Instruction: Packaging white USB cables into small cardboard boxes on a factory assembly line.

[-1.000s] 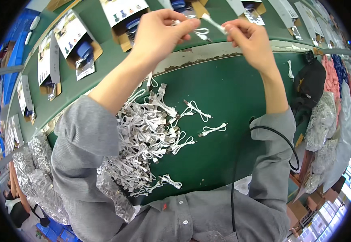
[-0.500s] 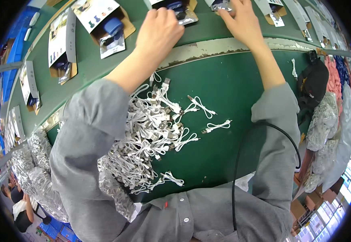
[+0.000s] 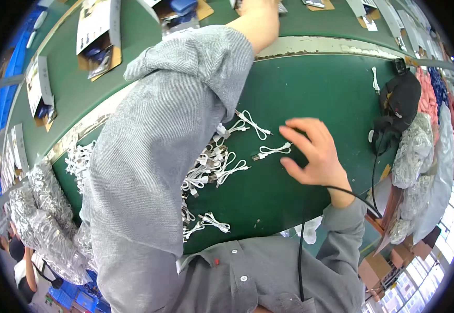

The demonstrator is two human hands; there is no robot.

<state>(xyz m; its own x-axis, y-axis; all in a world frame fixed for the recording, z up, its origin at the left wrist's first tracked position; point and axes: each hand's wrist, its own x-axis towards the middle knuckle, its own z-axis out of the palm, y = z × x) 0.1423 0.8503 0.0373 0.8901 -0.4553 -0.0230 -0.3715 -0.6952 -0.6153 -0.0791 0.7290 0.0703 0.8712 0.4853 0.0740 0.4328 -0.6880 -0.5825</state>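
Observation:
My right hand (image 3: pixel 315 154) hovers over the green tabletop with its fingers spread and nothing in them. Just left of its fingertips lies a white coiled USB cable (image 3: pixel 273 150), and another white cable (image 3: pixel 254 125) is a little beyond. A pile of such cables (image 3: pixel 206 169) is largely covered by my left sleeve. My left hand (image 3: pixel 261 11) stretches to the far belt, at an open box whose edge shows beside it; its fingers are cut off by the picture's upper edge, so what they hold is hidden.
Open white boxes with dark blue items, such as one (image 3: pixel 99 31), stand along the green belt (image 3: pixel 63 104). Clear plastic bags (image 3: pixel 44 229) lie at the left. A black bag (image 3: pixel 401 101) and a single white cable (image 3: pixel 375 79) are at the right. A black cord (image 3: pixel 302 250) hangs before me.
My right hand has come back from the far belt to beside the loose cables, with fingers spread. My left arm has swung right and farther out, covering the pile. The boxes have shifted in view.

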